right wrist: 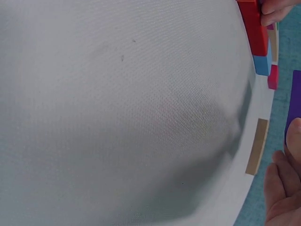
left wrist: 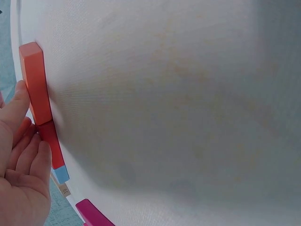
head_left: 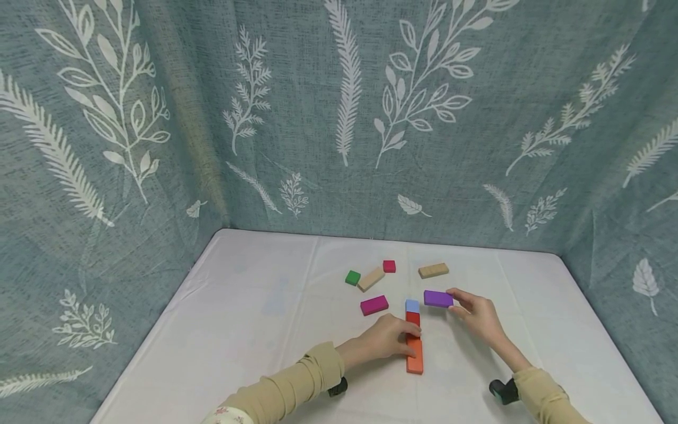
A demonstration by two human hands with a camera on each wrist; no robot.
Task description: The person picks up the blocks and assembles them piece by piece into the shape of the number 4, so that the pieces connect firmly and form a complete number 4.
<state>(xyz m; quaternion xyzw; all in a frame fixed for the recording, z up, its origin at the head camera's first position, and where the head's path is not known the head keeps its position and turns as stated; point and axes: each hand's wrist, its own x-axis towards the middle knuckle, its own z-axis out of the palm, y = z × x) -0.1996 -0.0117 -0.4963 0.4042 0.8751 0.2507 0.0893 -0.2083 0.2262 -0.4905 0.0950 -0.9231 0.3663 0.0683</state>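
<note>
A row of blocks lies end to end: a light blue block (head_left: 412, 305) at the far end, a red block (head_left: 412, 318) after it, and an orange block (head_left: 415, 362) nearest me. My left hand (head_left: 382, 338) grips the orange block near its join with the red one, its other fingers alongside the red block in the left wrist view. To the right of the row, my right hand (head_left: 481, 316) pinches one end of a purple block (head_left: 437, 299) between thumb and fingers. That block is held up over the cloth, near the light blue block in the head view.
Beyond the row lie a magenta block (head_left: 374, 305), a green block (head_left: 352, 278), a small pinkish-red block (head_left: 389, 266) and two plain wooden blocks (head_left: 371, 279) (head_left: 433, 270). A white cloth covers the table (head_left: 254, 294). Patterned teal curtains (head_left: 318, 194) surround it.
</note>
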